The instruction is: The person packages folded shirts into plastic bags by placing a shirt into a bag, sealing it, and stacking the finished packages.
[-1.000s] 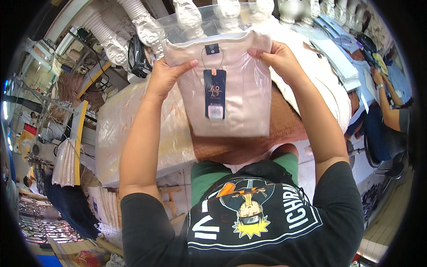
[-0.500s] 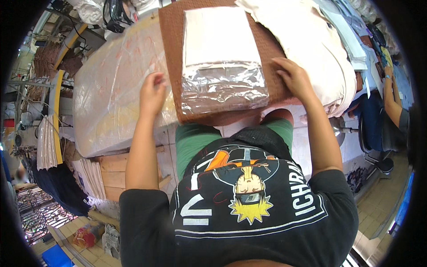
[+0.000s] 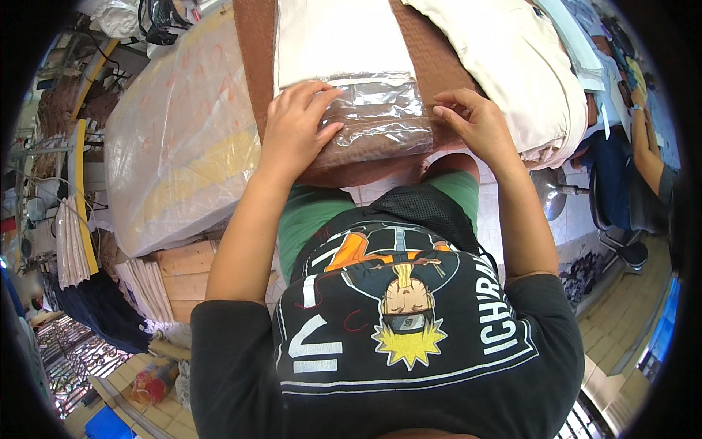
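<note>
Lying on the left side of the clear bag [image 3: 380,121], the left hand [image 3: 294,130] has its fingers moderately spread, perhaps for holding the film flat. The right hand [image 3: 477,123] is just beside the bag's right edge, with narrow gap between thumb and forefinger; I see nothing held there. The folded cream garment [image 3: 340,36] fills the bag's far part. Its loose part lies near the front edge of the brown cloth [image 3: 439,58], probably because both hands reach it easily there.
</note>
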A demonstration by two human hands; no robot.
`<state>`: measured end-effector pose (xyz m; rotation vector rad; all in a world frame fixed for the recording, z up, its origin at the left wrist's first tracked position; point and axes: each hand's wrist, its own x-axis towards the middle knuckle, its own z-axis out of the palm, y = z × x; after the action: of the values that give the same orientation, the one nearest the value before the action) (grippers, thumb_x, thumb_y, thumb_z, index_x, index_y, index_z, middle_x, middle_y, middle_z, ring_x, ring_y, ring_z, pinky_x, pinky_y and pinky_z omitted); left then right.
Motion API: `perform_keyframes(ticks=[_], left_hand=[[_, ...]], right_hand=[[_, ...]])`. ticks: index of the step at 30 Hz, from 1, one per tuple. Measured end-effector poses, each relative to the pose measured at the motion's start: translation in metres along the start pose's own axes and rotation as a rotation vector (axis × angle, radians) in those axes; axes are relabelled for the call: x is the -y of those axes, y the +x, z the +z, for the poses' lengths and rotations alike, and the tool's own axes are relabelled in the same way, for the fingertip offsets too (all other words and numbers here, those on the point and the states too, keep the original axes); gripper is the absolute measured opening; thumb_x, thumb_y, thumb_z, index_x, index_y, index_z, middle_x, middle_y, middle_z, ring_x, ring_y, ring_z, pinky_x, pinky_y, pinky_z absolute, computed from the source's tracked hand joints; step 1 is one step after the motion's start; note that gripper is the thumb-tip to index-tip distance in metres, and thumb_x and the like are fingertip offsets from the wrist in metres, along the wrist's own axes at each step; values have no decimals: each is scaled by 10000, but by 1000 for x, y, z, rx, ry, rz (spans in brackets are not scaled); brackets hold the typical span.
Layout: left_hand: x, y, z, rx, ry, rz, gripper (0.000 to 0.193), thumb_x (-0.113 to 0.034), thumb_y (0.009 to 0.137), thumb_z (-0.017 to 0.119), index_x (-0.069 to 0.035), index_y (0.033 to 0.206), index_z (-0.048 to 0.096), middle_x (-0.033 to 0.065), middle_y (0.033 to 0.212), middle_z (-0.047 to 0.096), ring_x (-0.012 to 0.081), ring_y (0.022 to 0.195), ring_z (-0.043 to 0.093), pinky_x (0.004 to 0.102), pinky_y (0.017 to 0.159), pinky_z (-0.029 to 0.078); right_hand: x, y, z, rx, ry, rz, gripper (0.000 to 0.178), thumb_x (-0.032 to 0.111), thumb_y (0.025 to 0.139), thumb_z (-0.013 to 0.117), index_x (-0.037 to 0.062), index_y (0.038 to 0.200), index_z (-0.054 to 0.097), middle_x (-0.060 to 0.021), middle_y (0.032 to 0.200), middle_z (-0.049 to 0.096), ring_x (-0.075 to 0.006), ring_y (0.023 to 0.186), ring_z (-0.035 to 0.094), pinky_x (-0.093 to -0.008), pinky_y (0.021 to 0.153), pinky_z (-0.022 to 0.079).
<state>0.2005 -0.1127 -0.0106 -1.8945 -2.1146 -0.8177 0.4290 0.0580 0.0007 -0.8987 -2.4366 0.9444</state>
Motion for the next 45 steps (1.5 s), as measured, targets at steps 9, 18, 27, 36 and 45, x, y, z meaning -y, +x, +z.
perform_keyframes(ticks=[9, 18, 27, 36, 45], left_hand=[[24, 7, 10, -47, -31, -110, 254, -148, 762, 683, -120, 1011, 646, 40, 1080, 608, 256, 984, 565, 359, 830, 443], [39, -33, -11, -19, -25, -607, 297, -199, 757, 708, -55, 992, 598, 84, 911, 613, 224, 832, 584, 326, 737, 480], [46, -39, -2, -172, -82, -510, 174, -167, 787, 673, -56, 913, 624, 72, 804, 624, 180, 660, 586, 307, 619, 481], [40, -40, -8, -156, -193, -655, 122, -153, 794, 664, -37, 786, 628, 91, 757, 636, 202, 617, 606, 322, 588, 482], [38, -44, -13, -152, -110, -592, 206, -127, 772, 670, -53, 955, 612, 83, 873, 616, 208, 725, 609, 316, 655, 485]], right_hand=[[64, -14, 58, 30, 19, -522, 238, 81, 820, 605, 42, 1055, 620, -148, 1035, 623, -312, 912, 615, -383, 791, 504], [69, 25, 126, 104, -366, -556, 495, 242, 866, 560, -28, 1269, 457, -184, 1341, 448, -307, 1277, 398, -420, 1044, 336], [72, 35, 137, 92, -480, -510, 524, 320, 898, 521, 15, 1314, 428, -173, 1377, 408, -306, 1296, 367, -446, 1056, 313], [77, 35, 134, 156, -471, -466, 543, 396, 897, 489, 24, 1292, 456, -172, 1327, 468, -272, 1274, 406, -443, 1031, 336], [82, 32, 134, 167, -453, -513, 548, 378, 901, 497, 23, 1315, 434, -150, 1382, 413, -284, 1270, 405, -441, 977, 382]])
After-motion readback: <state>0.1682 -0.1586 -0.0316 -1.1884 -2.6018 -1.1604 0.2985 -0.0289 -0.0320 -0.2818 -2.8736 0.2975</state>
